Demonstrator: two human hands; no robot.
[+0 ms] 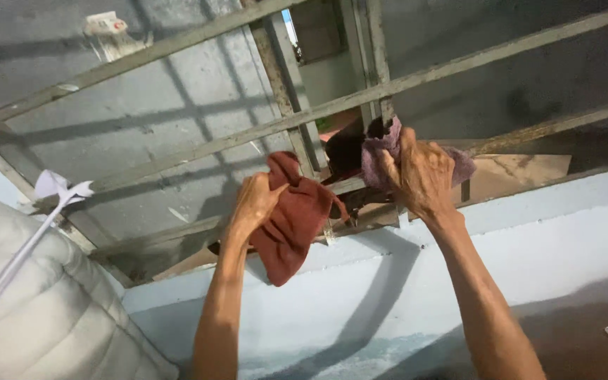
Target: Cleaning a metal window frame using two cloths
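Here, the left hand (256,200) was closed around the upper edge of a rust-red cloth rag (291,229), which hung down in front of the pale blue wall ledge (529,211). The right hand (420,176) was clenched on a crumpled mauve cloth (378,155), pressing it against a rusty grey metal window bar (459,67). Both cloths sat near the centre of the barred window grille, just beside each other. At lower left, a quilted grey-white mattress (51,317) leaned against the wall, with a white plastic strap (15,271) running across it.
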